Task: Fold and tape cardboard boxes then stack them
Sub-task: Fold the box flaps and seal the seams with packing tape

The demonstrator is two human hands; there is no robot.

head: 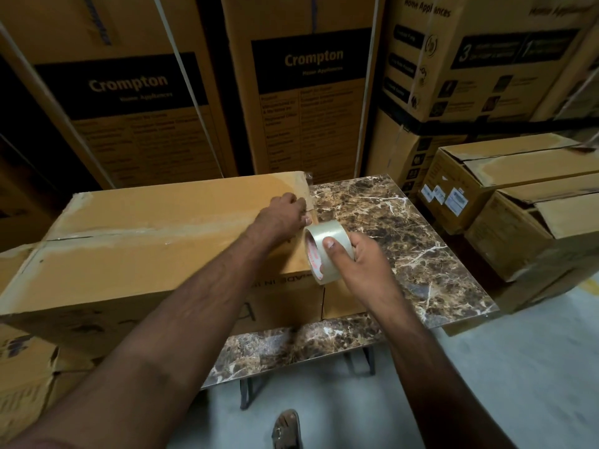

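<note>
Tall printed cartons (129,92) stand as a wall behind my worktop (405,241), which has a dark marbled top and carries the long cardboard box (146,241) I am taping; the box lies on its side across the left part of the worktop, its top seam covered by clear tape. Two smaller boxes (518,202) sit stacked low to my right, just beside the worktop. My left hand (282,215) is pressed over the box's right end, fingers curled over the edge onto the tape there. My right hand (356,264) has its grip around the roll of clear tape (324,251), thumb on its outer face, held just beside the box's end, above the worktop
</note>
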